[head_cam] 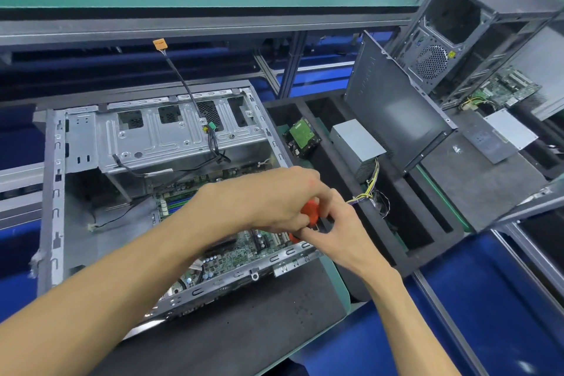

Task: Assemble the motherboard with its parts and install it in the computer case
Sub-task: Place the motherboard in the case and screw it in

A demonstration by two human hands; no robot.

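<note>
1. Lying on its side on the dark mat [244, 330], the case [55, 192] is open toward you, its drive cage [171, 137] at the far end.
2. A black cable [183, 79] rises out of the cage and ends in an orange tag [160, 44] in the air.
3. Your board [235, 256] sits inside the case, on its floor, partly hidden under your forearms.
4. Your left hand [268, 201] reaches across the board; its fingers curl round the orange handle of a tool [309, 209], probably a screwdriver.
5. Your right hand [338, 232] meets the left at the case's right edge; thumb and fingers are pressed together, pinching the tool's dark lower part.
6. The tool's tip is hidden by your hands, so you cannot tell what it touches.
7. Right of the case, a black foam tray [427, 232] holds a drive [302, 137] with a green face and a grey supply [357, 140] trailing coloured wires [366, 189].
8. A dark side panel [396, 113] stands tilted in the tray.
9. Far right, a second case [451, 36] stands upright, with another board [509, 88] beside it.
</note>
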